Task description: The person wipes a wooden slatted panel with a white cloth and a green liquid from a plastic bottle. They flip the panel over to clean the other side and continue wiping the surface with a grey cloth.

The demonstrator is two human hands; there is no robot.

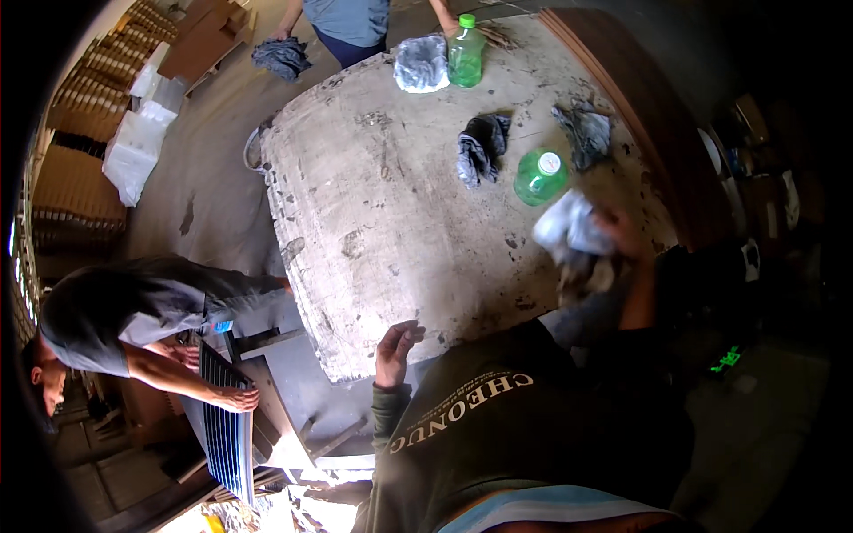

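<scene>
My right hand [624,234] grips a crumpled white and grey rag [573,222] over the right part of a worn, stained table [355,195]; hand and rag are smeared by motion. Just beyond the rag stands a green bottle [538,180] with a white cap. Two dark grey rags, one on the left [481,149] and one on the right [586,133], lie near that bottle. By the table's near edge, close to my body, my left hand [397,354] is closed with its fingers curled. Whatever its fingers may hold is hidden.
Across the table, a person [351,27] holds a dark rag [281,58] beside a white bundle [421,64] and a green-capped bottle [466,55]. At left another person [133,311] handles a slatted panel [227,426]. Brown boards [640,107] line the right side.
</scene>
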